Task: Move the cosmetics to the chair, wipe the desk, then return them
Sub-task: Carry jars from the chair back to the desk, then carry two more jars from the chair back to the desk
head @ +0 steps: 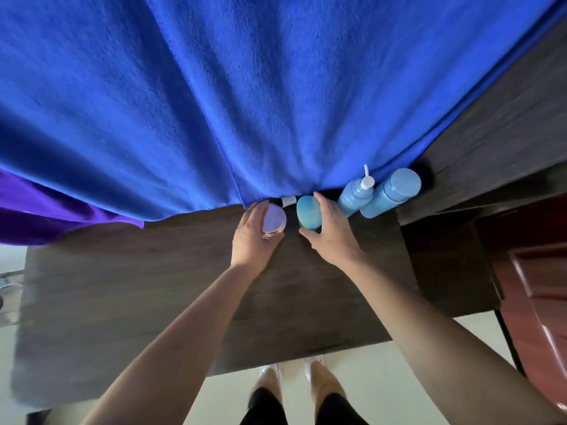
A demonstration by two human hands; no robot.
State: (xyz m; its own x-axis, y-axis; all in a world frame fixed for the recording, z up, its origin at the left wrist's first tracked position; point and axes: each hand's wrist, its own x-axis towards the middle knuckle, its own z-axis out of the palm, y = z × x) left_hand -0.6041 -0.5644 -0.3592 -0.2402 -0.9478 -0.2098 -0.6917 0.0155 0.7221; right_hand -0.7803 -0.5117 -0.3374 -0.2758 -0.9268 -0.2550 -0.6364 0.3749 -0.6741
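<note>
**Both hands on jars, all the cosmetics on the desk**

Nearest me are my shoes (269,370) on the pale floor, and then the near edge of the dark wooden desk (153,286). Its top is bare where my forearms cross it.

My left hand (251,237) is curled round the lilac-lidded jar (275,220), with the fingers on its left side and the thumb low on the near side. My right hand (333,231) spans the teal jar (308,212), thumb on the near side and forefinger over the far side, gripping it. The two jars stand just beside each other without touching. Both are upright with their lids facing up at me, so their short axis runs straight up from the desk.

Just right of them stand the pump bottle (352,198) and the capped blue bottle (390,194), side by side. They are also upright with the long axis vertical, and I put their apparent lean down to the wide lens. The pump spout points away from me. Behind the jars a small white-capped item (288,200) pokes out from under the hanging blue fabric (276,87). I cannot tell what it is.

Every cosmetic I can see is on the desk, and the chair is not in view. I judge this is either the first lift-off or the last set-down, and I cannot tell which. I also cannot tell whether the desk has been wiped.
</note>
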